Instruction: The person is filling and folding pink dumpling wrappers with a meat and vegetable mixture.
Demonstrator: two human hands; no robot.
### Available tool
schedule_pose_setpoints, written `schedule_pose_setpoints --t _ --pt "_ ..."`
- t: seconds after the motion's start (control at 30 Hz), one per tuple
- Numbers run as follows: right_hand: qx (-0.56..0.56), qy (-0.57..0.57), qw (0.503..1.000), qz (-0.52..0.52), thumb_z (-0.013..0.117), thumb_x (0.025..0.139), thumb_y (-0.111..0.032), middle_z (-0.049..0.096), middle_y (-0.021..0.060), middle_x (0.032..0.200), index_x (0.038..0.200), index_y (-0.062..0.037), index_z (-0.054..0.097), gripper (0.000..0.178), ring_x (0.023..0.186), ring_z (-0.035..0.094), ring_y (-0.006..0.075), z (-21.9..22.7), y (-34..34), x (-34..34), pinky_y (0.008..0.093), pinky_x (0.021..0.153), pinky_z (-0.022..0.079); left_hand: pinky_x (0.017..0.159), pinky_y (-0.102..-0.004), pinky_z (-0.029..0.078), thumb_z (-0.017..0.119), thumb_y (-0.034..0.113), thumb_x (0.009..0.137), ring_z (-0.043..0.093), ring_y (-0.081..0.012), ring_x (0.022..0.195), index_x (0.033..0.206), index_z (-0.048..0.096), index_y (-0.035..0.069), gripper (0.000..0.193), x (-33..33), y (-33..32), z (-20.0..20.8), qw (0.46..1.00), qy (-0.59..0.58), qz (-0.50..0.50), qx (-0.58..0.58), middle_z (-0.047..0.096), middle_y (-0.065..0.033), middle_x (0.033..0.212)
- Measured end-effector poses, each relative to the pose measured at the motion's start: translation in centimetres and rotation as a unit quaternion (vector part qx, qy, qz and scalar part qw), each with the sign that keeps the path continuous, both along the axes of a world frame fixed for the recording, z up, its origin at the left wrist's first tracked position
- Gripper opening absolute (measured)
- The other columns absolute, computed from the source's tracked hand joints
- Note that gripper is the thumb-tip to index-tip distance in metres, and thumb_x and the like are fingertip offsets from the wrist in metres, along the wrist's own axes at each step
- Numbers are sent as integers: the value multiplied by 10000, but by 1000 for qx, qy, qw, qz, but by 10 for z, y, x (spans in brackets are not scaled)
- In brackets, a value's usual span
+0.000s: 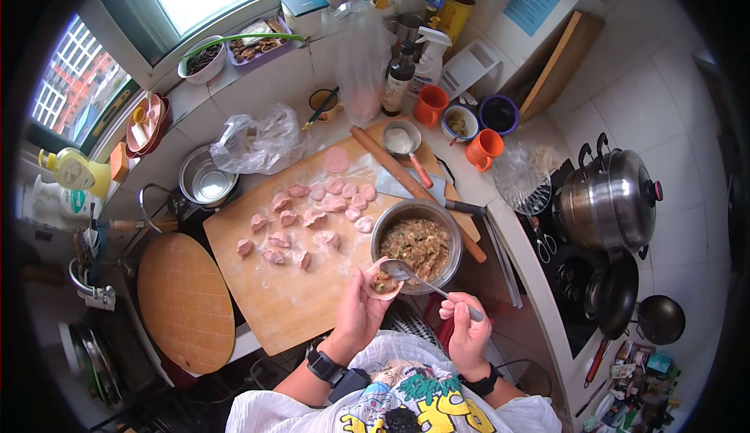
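My left hand [358, 316] is closed around the edge of a round pinkish dumpling wrapper [375, 290], cupping it just in front of the metal bowl. In my right hand [467, 331], the fingers grip the handle of a metal spoon [439, 291]. The spoon's bowl rests over the wrapper, where some minced filling [383, 283] lies. More green-flecked filling [414, 247] fills the metal bowl [455, 265] on the front right of a floured wooden board [266, 308]. Several folded dumplings [315, 217] and flat wrappers [336, 160] are spread over the board.
A rolling pin [391, 160], a cleaver [426, 191] and a small flour pan [401, 138] lie behind the metal bowl. Orange mugs [484, 150] and a dark bottle [399, 81] stand farther back. A steel pot [613, 199] sits at right; a round board [186, 304] lies left.
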State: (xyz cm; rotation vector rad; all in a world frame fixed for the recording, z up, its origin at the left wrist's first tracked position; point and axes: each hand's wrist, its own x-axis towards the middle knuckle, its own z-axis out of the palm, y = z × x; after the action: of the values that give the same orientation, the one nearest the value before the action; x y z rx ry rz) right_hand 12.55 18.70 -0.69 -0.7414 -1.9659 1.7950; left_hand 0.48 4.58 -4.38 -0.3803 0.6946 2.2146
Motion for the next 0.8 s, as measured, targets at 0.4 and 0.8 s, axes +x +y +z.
schedule_pose_setpoints --t 0.4,0.8 --pt "-11 50 999 -18 474 1008 -131 626 83 923 1074 40 601 223 782 610 122 4 -8 0 258 736 517 1125 -409 345 203 372 1055 473 -257 1279 1396 367 -52 569 -1 -1 0 999 2 14 32 500 -137 1368" --pt "-106 18 982 -154 435 1032 -180 627 60 845 1107 13 563 244 704 565 97 -39 33 -14 249 688 498 1105 -415 370 226 399 1049 484 -266 1270 1401 373 -30 574 -3 -4 -2 999 -30 25 35 490 -133 1384"
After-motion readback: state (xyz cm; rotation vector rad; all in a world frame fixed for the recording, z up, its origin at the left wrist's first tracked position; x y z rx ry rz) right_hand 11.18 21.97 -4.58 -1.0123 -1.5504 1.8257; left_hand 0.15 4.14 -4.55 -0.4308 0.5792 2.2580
